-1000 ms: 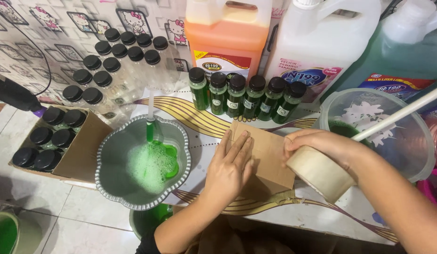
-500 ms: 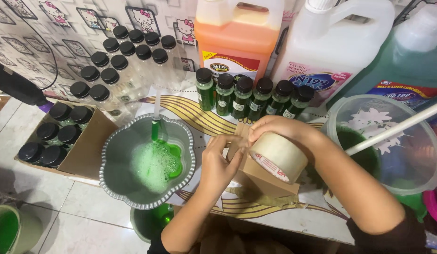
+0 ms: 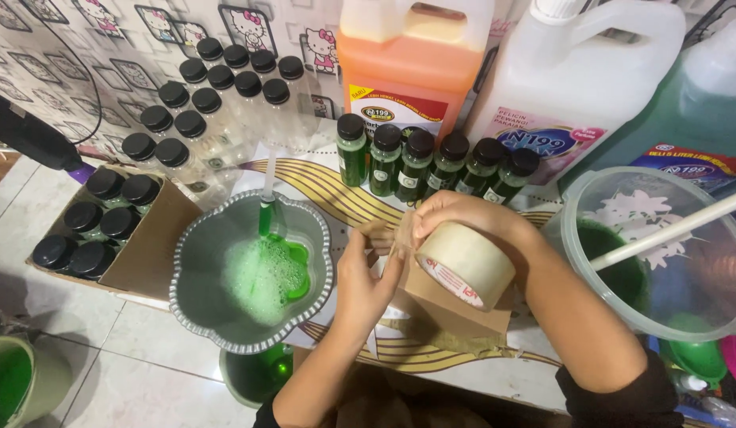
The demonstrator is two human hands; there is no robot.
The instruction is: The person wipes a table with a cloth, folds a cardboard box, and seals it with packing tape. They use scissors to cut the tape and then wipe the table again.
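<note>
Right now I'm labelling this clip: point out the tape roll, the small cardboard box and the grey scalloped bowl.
tape roll point(image 3: 465, 264), head view, on its outer wound side.
small cardboard box point(image 3: 455, 311), head view, on its brown side panel below the roll.
grey scalloped bowl point(image 3: 195, 261), head view, on its bare inner wall, left of the foam.
</note>
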